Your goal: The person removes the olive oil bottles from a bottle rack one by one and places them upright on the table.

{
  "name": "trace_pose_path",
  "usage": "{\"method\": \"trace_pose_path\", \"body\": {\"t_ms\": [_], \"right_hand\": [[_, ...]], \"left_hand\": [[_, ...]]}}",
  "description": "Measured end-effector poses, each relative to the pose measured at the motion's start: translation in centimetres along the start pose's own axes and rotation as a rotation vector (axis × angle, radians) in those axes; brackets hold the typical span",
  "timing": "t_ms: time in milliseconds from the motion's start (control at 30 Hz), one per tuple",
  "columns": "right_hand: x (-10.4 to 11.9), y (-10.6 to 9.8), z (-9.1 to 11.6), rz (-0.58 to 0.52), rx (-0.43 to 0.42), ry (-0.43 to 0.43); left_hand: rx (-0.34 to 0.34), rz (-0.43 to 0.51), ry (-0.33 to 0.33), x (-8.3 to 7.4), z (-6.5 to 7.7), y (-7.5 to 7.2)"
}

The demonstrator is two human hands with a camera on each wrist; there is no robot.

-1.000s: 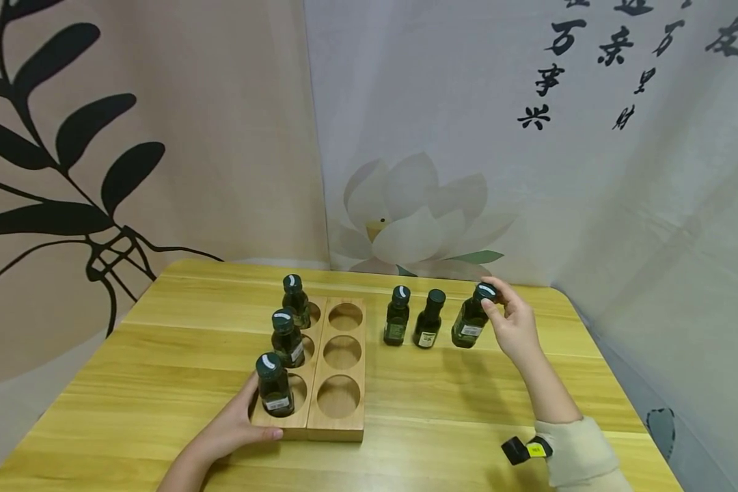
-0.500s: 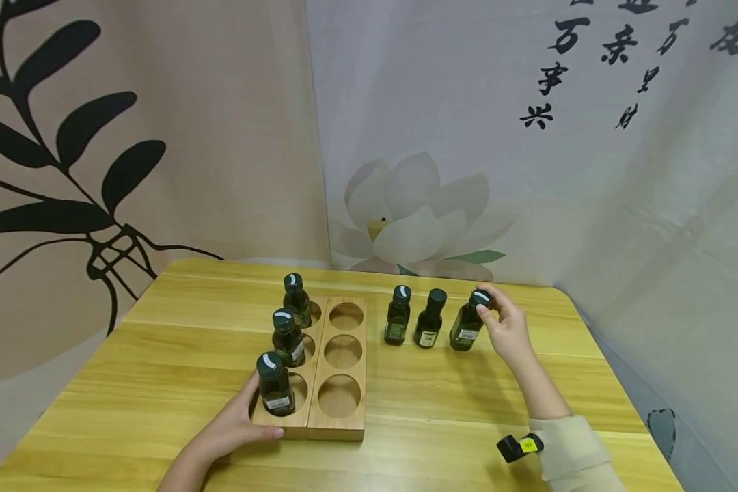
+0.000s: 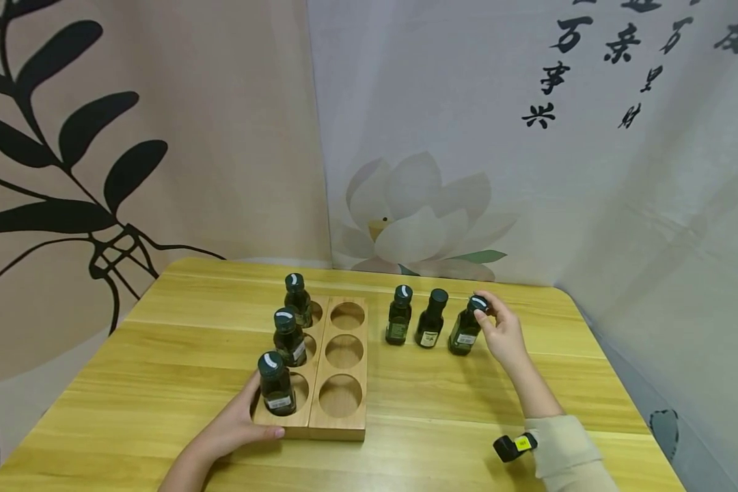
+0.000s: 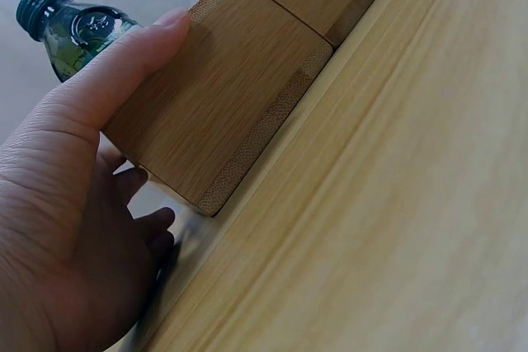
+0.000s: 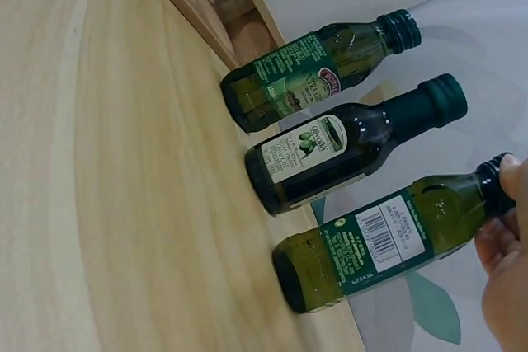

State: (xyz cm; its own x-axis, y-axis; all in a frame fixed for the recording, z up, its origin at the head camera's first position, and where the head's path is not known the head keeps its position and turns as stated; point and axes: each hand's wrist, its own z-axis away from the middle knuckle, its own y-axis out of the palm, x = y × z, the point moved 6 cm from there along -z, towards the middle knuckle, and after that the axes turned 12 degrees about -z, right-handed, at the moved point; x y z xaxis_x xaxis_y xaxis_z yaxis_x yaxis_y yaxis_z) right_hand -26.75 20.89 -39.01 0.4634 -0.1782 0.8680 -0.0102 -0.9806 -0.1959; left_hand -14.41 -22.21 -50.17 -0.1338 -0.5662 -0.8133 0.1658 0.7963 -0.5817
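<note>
In the head view, my right hand (image 3: 504,333) pinches the dark cap of a green glass olive oil bottle (image 3: 464,333) between thumb and fingers. The right wrist view shows that bottle (image 5: 371,241) with a barcode label, its base low at the tabletop. To its left stand two more olive oil bottles, a slimmer dark one (image 5: 318,154) and a green-labelled one (image 5: 297,84). My left hand (image 3: 236,424) grips the near left corner of a wooden bottle rack (image 3: 337,434), thumb along its front face (image 4: 223,80). Three bottles (image 3: 277,389) stand in the rack's left column.
The rack's right column has round recesses (image 3: 341,396) with nothing in them. A yellow wooden table (image 3: 430,437) carries everything, and a printed curtain (image 3: 252,137) hangs behind it. A black strap piece with a yellow label (image 3: 515,447) sits by the right sleeve.
My right hand has lowered the olive oil bottle to the tabletop beside the other two, moving slightly left and straightening it. The left hand stays at the rack corner.
</note>
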Motion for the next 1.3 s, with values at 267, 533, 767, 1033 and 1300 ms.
{"method": "trace_pose_path", "body": {"t_ms": [267,533,767,1033,1300], "right_hand": [[0.1,0.2,-0.2,0.008,-0.015,0.013],[0.0,0.3,-0.1,-0.017,-0.017,0.015],[0.2,0.1,0.1,0.035,0.007,0.037],[2.2,0.1,0.0,0.053,-0.002,-0.036],[5.8,1.6,-0.8,-0.013,-0.016,-0.126]], "left_hand": [[-0.009,0.004,0.025,0.0,-0.2,-0.2],[-0.013,0.012,0.052,0.0,-0.4,-0.3],[-0.006,0.008,0.036,0.0,-0.3,-0.2],[-0.001,0.019,0.035,0.0,-0.2,0.0],[-0.004,0.025,0.037,0.0,-0.2,0.1]]}}
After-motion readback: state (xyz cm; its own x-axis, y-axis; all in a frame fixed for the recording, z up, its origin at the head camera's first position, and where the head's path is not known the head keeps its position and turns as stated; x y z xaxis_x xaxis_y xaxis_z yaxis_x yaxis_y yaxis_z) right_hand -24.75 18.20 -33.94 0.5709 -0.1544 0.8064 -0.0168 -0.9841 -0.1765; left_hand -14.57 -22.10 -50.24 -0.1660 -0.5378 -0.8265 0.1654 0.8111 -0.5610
